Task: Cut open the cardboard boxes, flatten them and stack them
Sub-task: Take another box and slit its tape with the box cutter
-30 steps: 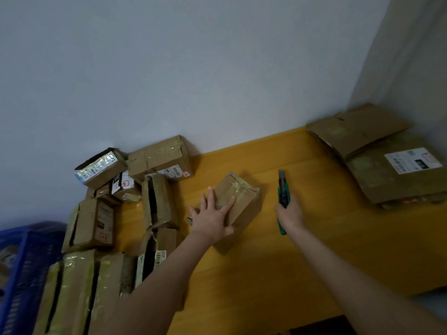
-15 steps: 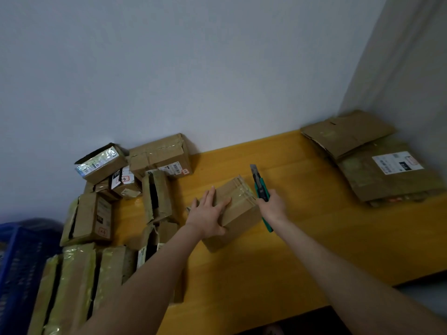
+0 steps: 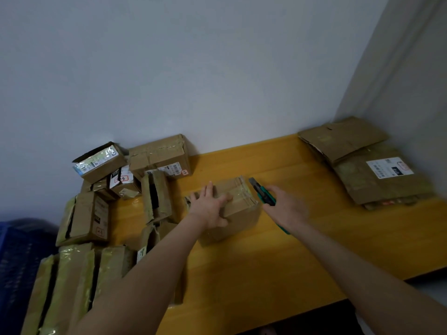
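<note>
Spread flat, left hand [image 3: 210, 209] presses the taped brown box [image 3: 239, 215]; blurred right hand [image 3: 286, 209] grips a green knife [image 3: 262, 193] at its 3 o'clock. Knife handle mostly hidden.

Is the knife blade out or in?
Out: the knife in the right hand shows a grey blade beyond its green handle.

Yellow wooden table [image 3: 314, 250], glossy top, runs left to right against a plain white wall [image 3: 193, 68]. A side wall [image 3: 411, 81] meets it at right, making a corner behind the table's far right end. Blue plastic crate [image 3: 17, 262], slatted sides, at far left edge. Dark gap [image 3: 314, 320] under the table's near edge.
</note>
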### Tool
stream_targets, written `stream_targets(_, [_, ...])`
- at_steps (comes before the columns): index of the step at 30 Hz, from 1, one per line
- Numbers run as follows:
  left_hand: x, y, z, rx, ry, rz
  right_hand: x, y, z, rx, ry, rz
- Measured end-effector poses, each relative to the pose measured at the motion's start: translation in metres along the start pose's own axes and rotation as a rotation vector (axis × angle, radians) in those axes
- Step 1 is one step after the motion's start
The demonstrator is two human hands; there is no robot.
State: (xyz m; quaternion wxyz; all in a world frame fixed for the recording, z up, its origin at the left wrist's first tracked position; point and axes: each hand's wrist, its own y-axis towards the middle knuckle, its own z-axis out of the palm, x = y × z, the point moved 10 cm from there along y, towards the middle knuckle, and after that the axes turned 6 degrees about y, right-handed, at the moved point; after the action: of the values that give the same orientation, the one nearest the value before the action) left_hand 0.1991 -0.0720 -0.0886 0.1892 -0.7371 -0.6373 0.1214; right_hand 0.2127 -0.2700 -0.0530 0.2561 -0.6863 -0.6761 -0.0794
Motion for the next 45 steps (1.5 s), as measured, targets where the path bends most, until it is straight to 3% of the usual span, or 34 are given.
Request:
stream_targets(3, [-0.003,0.001,-0.001,-0.029,-0.092,-0.033,0.005,-0.004,-0.008,0.002,-0.138,-0.052])
stream_targets(12, [-0.003,0.001,0.000,-0.042,-0.006,-0.033,0.025,-0.007,-0.016,0.024,-0.381,-0.209])
stream_targets(33, [-0.002,0.003,0.004,-0.095,-0.032,-0.097,0.062,-0.017,-0.015,0.193,-0.583,-0.224])
stream_targets(40, [0.003,0.003,0.002,-0.095,-0.075,-0.145,0.050,-0.014,-0.031,0.239,-0.500,-0.164])
stream_targets(45, [0.022,0.000,0.003,-0.033,-0.152,-0.301,0.010,-0.002,-0.050,-0.021,0.103,0.026])
